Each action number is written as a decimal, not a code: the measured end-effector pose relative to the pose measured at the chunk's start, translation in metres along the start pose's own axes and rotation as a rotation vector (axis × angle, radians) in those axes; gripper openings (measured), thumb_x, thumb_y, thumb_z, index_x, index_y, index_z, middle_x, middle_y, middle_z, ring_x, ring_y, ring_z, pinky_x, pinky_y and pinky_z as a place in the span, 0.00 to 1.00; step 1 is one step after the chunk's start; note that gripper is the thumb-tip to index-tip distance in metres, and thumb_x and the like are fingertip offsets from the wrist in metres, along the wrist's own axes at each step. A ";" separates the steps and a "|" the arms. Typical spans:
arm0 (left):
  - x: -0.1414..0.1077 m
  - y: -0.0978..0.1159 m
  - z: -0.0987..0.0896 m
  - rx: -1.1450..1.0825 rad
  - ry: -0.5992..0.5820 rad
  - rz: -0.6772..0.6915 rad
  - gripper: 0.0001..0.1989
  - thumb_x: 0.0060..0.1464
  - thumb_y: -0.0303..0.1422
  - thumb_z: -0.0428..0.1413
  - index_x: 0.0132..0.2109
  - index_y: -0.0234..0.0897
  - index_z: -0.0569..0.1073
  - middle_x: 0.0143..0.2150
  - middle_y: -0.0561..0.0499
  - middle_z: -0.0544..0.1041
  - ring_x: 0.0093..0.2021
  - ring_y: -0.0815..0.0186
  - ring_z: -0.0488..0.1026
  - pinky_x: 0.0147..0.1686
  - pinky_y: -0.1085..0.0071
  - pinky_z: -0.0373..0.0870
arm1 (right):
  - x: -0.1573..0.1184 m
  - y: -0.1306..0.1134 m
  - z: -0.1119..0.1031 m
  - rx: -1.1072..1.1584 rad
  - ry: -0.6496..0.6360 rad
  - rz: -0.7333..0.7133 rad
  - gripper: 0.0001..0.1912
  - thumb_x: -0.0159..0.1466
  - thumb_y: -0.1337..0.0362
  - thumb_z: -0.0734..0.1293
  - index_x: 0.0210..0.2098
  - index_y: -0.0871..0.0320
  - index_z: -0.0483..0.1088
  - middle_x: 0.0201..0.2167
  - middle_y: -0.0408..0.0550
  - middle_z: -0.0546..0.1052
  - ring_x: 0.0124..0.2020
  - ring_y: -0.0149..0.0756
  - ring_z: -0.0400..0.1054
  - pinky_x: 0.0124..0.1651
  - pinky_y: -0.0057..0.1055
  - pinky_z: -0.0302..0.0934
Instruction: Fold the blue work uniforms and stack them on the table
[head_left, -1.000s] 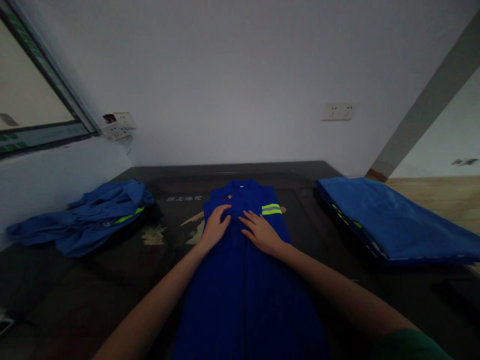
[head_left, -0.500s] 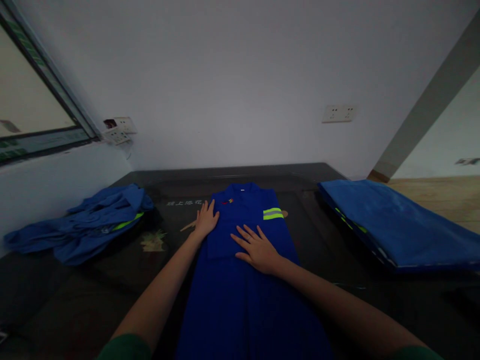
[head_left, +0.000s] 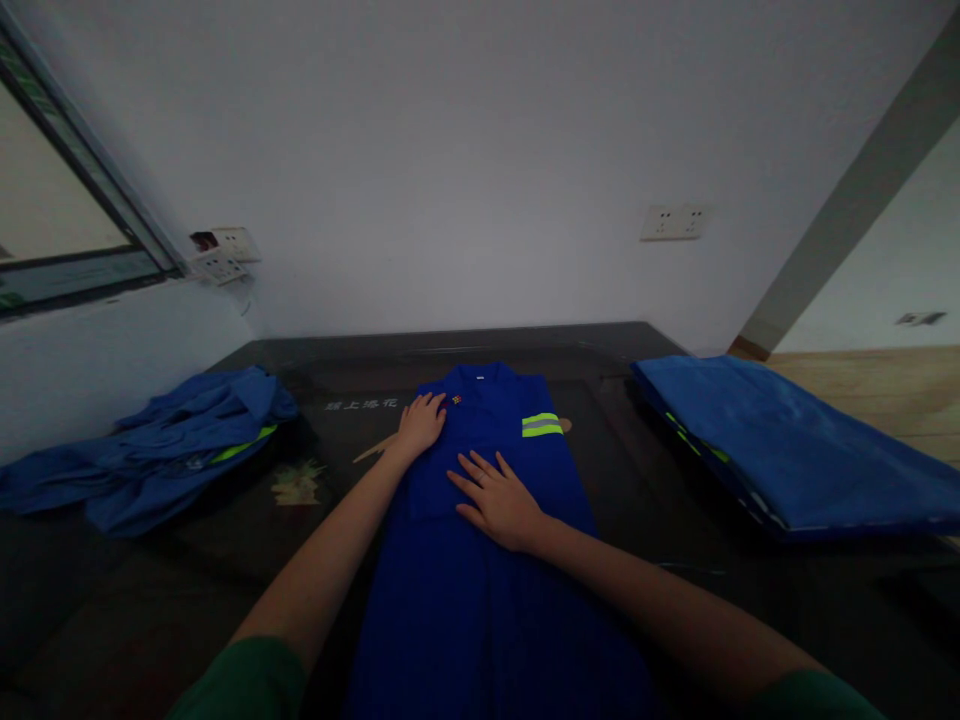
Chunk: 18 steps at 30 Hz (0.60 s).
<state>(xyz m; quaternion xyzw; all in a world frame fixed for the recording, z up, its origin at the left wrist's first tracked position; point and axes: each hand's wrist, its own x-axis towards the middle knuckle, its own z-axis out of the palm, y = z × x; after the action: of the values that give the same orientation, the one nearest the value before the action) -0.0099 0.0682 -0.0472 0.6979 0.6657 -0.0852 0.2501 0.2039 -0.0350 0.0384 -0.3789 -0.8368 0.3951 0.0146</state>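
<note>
A blue garment [head_left: 472,580] lies flat on the table [head_left: 615,500], its long axis running twelve to six o'clock. The left hand [head_left: 421,425] rests by its eleven-o'clock edge, the right hand [head_left: 499,502] nearer its midline, at four o'clock from the left; both hands' fingers are extended, gripping nothing.
</note>
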 end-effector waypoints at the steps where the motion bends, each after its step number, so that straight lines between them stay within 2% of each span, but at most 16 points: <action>1: 0.010 -0.007 -0.002 -0.017 0.013 0.023 0.23 0.63 0.32 0.41 0.62 0.36 0.64 0.63 0.41 0.64 0.64 0.57 0.59 0.63 0.54 0.54 | -0.001 0.000 0.000 0.004 0.002 0.002 0.28 0.70 0.51 0.53 0.66 0.54 0.54 0.68 0.54 0.52 0.69 0.47 0.42 0.67 0.55 0.36; 3: 0.030 -0.021 -0.008 -0.035 0.011 0.068 0.24 0.60 0.25 0.39 0.61 0.34 0.65 0.62 0.44 0.66 0.63 0.62 0.60 0.64 0.60 0.54 | -0.004 -0.002 0.000 0.020 0.005 0.006 0.28 0.70 0.51 0.54 0.66 0.53 0.54 0.68 0.54 0.52 0.69 0.47 0.42 0.67 0.56 0.36; 5: 0.049 -0.032 -0.014 -0.041 -0.022 0.106 0.24 0.59 0.23 0.39 0.59 0.35 0.67 0.61 0.47 0.68 0.62 0.65 0.61 0.63 0.63 0.55 | -0.006 -0.004 -0.001 0.054 0.009 0.003 0.28 0.70 0.51 0.54 0.66 0.54 0.55 0.68 0.53 0.53 0.69 0.48 0.42 0.67 0.56 0.36; 9: 0.073 -0.044 -0.019 -0.032 -0.092 0.155 0.17 0.59 0.29 0.44 0.50 0.40 0.74 0.53 0.49 0.75 0.55 0.64 0.68 0.58 0.65 0.61 | 0.006 0.008 -0.009 0.163 0.067 0.000 0.26 0.70 0.50 0.54 0.63 0.53 0.59 0.66 0.52 0.59 0.67 0.44 0.48 0.66 0.53 0.42; 12: 0.081 -0.050 -0.016 -0.012 -0.108 0.141 0.13 0.59 0.36 0.49 0.44 0.41 0.76 0.50 0.48 0.76 0.53 0.59 0.68 0.57 0.59 0.60 | 0.035 0.049 -0.025 0.146 0.215 0.094 0.23 0.70 0.55 0.55 0.60 0.55 0.64 0.60 0.52 0.67 0.63 0.39 0.57 0.65 0.42 0.50; 14: 0.085 -0.053 -0.014 -0.010 -0.111 0.119 0.13 0.57 0.40 0.51 0.42 0.40 0.76 0.49 0.47 0.76 0.54 0.56 0.66 0.56 0.57 0.59 | 0.055 0.088 -0.035 0.043 0.294 0.260 0.22 0.70 0.60 0.55 0.59 0.59 0.65 0.59 0.55 0.67 0.62 0.39 0.58 0.63 0.39 0.52; 16: 0.089 -0.057 -0.012 -0.026 -0.125 0.106 0.13 0.57 0.41 0.51 0.40 0.40 0.76 0.47 0.47 0.77 0.52 0.56 0.68 0.54 0.58 0.60 | 0.069 0.125 -0.039 -0.074 0.270 0.459 0.23 0.70 0.61 0.54 0.60 0.65 0.63 0.61 0.60 0.65 0.62 0.42 0.57 0.63 0.40 0.52; 18: 0.092 -0.061 -0.012 -0.059 -0.143 0.108 0.14 0.58 0.41 0.50 0.41 0.40 0.76 0.44 0.49 0.77 0.48 0.60 0.70 0.51 0.64 0.63 | 0.074 0.153 -0.034 -0.134 0.219 0.565 0.25 0.70 0.60 0.53 0.61 0.67 0.62 0.61 0.64 0.64 0.63 0.47 0.56 0.62 0.46 0.51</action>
<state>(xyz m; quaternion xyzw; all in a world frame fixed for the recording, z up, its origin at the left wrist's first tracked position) -0.0625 0.1545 -0.0923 0.7173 0.6096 -0.1018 0.3216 0.2576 0.0965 -0.0613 -0.6370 -0.7159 0.2844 -0.0309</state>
